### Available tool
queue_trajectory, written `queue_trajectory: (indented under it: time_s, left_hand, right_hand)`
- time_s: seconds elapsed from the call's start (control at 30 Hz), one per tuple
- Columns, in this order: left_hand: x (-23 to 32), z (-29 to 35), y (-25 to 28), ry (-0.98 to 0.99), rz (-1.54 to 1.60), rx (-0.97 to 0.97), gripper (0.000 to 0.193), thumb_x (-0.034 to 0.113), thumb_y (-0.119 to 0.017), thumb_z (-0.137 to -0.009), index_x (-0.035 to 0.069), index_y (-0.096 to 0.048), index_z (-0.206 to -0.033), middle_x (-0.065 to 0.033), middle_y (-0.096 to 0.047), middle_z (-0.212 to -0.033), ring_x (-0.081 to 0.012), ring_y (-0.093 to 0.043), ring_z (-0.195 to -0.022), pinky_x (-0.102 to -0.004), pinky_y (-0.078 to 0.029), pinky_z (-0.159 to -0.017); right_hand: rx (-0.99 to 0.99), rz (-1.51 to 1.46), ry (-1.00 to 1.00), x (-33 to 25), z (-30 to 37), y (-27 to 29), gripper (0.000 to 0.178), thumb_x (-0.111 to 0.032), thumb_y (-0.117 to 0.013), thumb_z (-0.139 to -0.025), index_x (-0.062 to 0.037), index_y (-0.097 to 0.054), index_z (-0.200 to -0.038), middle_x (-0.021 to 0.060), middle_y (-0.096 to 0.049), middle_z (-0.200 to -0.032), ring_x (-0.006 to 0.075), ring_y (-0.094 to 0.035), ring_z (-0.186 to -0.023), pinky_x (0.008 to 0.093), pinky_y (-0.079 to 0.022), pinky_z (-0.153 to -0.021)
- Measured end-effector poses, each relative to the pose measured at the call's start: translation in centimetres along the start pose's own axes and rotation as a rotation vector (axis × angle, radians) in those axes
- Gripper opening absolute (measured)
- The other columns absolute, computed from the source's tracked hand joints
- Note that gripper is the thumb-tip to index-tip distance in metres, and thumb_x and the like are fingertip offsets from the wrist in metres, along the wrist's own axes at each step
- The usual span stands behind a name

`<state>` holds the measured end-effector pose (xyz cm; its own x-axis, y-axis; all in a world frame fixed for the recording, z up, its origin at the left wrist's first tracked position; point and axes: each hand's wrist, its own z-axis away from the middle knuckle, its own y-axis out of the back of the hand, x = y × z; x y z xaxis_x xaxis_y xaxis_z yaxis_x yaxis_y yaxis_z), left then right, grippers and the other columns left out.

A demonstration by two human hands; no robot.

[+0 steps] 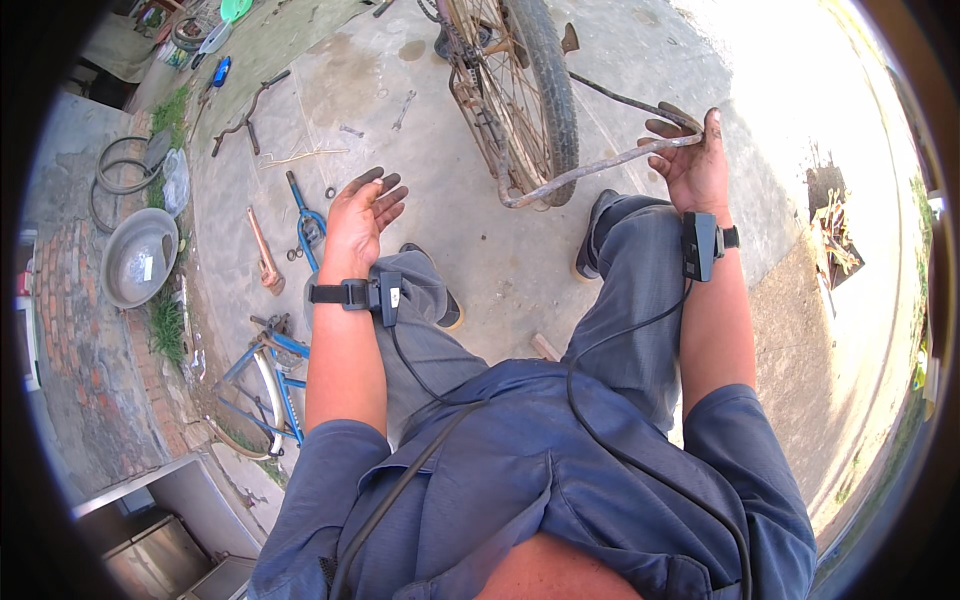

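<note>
A bicycle wheel with a worn black tyre (555,100) and rusty spokes stands in front of me. From it a U-shaped rusty metal stand (600,163) reaches to the right. My right hand (692,170) is at the stand's bent corner; the tube lies across its palm, fingers loosely curled about it and thumb pointing up. To the left of the wheel, my left hand (365,215) is in the air with fingers stretched out and nothing in it. Dark grime covers the fingertips of both hands. A blue bicycle fork (300,205) lies just beyond the left wrist.
On the ground at left lie a blue bicycle frame (290,345), a rusty tube (262,248), a handlebar (252,112) and a wrench (404,110). A metal basin (118,265) leans by the brick wall beside tyres (103,180). Wood scraps (838,228) lie at right.
</note>
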<state>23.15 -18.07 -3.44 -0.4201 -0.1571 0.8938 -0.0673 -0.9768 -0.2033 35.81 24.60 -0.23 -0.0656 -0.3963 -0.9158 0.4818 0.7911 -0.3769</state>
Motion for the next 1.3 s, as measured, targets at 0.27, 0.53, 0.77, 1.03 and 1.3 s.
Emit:
queue_trajectory:
  time_s: [0.27,0.53,0.77,1.03,1.3]
  left_hand:
    - [0.0,0.0,0.0,0.0,0.003,0.003,0.041,0.011,-0.057,-0.101,-0.003,-0.051,-0.139,-0.0202,-0.067,-0.128,-0.0316,-0.07,-0.111,-0.0382,-0.059,-0.089]
    - [0.1,0.0,0.1,-0.006,-0.012,-0.002,0.044,0.012,-0.057,-0.101,-0.004,-0.049,-0.141,-0.0206,-0.067,-0.129,-0.0311,-0.07,-0.111,-0.0373,-0.059,-0.089]
    - [-1.9,0.0,-4.0,0.106,-0.001,-0.073,0.053,0.031,-0.057,-0.105,-0.002,-0.044,-0.144,-0.0235,-0.061,-0.135,-0.0341,-0.066,-0.117,-0.0426,-0.054,-0.093]
    - [-6.5,-6.3,-12.8,0.187,0.382,-0.25,0.061,0.055,-0.051,-0.106,0.005,-0.043,-0.141,-0.0183,-0.062,-0.126,-0.0284,-0.068,-0.103,-0.0427,-0.056,-0.081]
    - [-7.4,-12.1,-15.3,0.202,0.64,-0.219,0.043,0.047,-0.043,-0.111,0.011,-0.056,-0.13,-0.0084,-0.069,-0.111,-0.0249,-0.067,-0.096,-0.0404,-0.054,-0.075]
  right_hand:
    - [-0.008,0.008,0.002,0.1,0.0,0.1,0.081,-0.067,-0.032,-0.106,0.0028,-0.058,-0.137,0.0211,-0.071,-0.113,0.0264,-0.074,-0.092,0.0296,-0.058,-0.071]
    - [0.011,0.025,-0.002,-0.3,0.2,-0.3,0.08,-0.067,-0.034,-0.106,0.003,-0.058,-0.137,0.0203,-0.07,-0.114,0.0267,-0.073,-0.092,0.0303,-0.057,-0.071]
    - [0.157,0.394,0.251,0.1,0.5,-2.0,0.067,-0.051,-0.054,-0.104,0.0047,-0.049,-0.141,0.0208,-0.062,-0.129,0.028,-0.067,-0.113,0.0381,-0.058,-0.082]
    - [0.173,0.286,0.407,-1.1,-2.0,-4.0,0.048,-0.04,-0.047,-0.108,0.0017,-0.054,-0.131,0.0243,-0.065,-0.129,0.0312,-0.064,-0.122,0.0466,-0.053,-0.103]
    - [0.068,0.054,0.52,-5.1,-6.9,-7.5,0.052,-0.049,-0.05,-0.106,-0.0018,-0.066,-0.091,0.0247,-0.074,-0.097,0.0458,-0.068,-0.111,0.0567,-0.048,-0.108]
